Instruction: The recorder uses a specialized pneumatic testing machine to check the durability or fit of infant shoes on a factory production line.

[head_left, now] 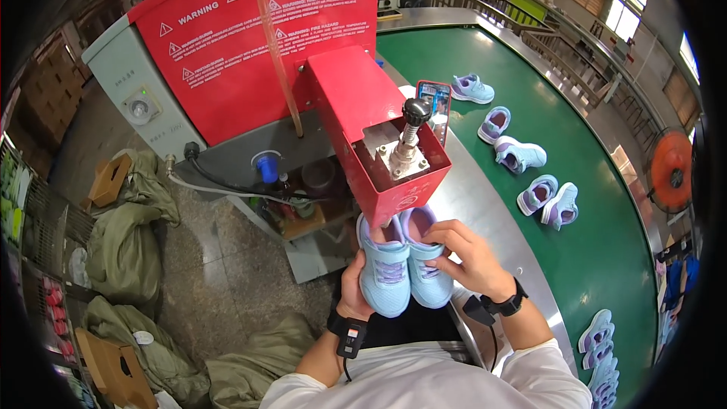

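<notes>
Side by side, toes toward me, two light-blue sneakers with lilac laces sit below the nose of a red machine arm (356,95). My left hand (353,286) wraps around the outer side of the left sneaker (386,282). At the right sneaker (430,282), my right hand (471,256) has its bent fingers at the collar and its thumb near the strap, gripping its upper. The heels lie partly behind the red housing, and a small tip shows above the left shoe's opening. A black knob (416,111) tops a metal block in the arm.
A green conveyor belt (485,204) curves along the right, carrying several similar sneakers. A phone (434,102) stands behind the arm. A steel ledge (485,212) borders the belt. Olive sacks (125,257) and an open cardboard box (113,363) lie on the left floor. An orange fan (671,170) is far right.
</notes>
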A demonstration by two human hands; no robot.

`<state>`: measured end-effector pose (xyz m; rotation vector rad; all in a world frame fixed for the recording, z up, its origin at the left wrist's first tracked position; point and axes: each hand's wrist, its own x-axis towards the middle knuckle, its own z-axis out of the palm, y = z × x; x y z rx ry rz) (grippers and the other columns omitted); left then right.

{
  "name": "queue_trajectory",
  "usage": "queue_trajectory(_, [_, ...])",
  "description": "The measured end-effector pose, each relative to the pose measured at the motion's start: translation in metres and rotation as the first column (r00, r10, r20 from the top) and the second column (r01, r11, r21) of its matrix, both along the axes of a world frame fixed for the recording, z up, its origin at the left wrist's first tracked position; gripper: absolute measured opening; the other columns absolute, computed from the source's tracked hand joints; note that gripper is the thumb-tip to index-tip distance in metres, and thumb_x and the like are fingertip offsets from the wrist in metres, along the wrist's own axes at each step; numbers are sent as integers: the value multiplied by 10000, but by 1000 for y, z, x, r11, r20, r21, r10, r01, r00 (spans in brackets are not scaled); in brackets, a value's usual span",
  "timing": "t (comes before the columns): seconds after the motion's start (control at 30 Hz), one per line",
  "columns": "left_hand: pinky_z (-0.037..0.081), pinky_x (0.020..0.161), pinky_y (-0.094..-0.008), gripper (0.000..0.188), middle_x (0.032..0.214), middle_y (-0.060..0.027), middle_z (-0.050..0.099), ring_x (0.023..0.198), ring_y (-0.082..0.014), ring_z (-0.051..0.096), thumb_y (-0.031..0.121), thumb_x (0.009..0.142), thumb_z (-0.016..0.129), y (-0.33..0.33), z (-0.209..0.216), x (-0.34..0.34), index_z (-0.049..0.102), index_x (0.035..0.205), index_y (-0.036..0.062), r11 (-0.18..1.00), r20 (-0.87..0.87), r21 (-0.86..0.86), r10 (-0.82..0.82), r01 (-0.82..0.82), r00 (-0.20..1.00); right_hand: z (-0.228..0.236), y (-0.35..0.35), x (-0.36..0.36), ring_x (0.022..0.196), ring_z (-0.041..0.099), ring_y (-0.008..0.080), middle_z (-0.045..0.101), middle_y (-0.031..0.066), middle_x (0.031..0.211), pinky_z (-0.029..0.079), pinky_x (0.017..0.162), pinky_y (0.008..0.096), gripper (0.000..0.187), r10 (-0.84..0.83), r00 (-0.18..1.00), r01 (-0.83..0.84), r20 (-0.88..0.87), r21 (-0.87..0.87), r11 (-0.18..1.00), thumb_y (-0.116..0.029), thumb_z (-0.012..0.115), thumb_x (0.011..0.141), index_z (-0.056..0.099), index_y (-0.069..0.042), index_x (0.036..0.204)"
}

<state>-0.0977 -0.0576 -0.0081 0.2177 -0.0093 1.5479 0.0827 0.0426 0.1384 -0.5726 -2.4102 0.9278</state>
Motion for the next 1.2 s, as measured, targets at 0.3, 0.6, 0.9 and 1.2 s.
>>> queue_trajectory(0.3, [405,1052,-411,535,1372,-69,527,1212,-235,538,378,972,470,-9,9,-26,414,1411,77,949,-175,-164,241,-270,955,-27,-5,-29,978,583,293,516,112,1147,508,800,361,360,37,993,-30,-111,56,998,-57,741,761,582,-57,1084])
queue_trajectory(0.6, [321,1115,-385,555,1472,-63,419,1322,-218,432,340,985,434,-23,38,-18,338,1465,77,926,-235,-131,317,-353,919,-14,-14,-26,963,587,268,521,108,1140,511,779,348,332,65,986,-55,-153,68,996,-76,752,765,593,-50,1055])
queue_trajectory(0.9, [439,1023,-411,491,1274,-103,594,1150,-250,586,341,971,461,-19,21,-24,456,1365,48,945,-248,-215,190,-245,950,-10,22,-5,934,617,257,608,69,1044,519,792,335,262,146,988,-149,51,70,986,-176,588,896,602,-82,1141])
queue_trajectory(1.2, [395,1056,-420,632,1352,-135,518,1219,-249,523,480,971,441,29,8,50,391,1401,20,824,-194,-260,-556,504,809,-9,16,101,765,559,154,621,-51,967,453,648,304,279,-107,933,-146,342,635,759,-150,653,690,672,-198,964])
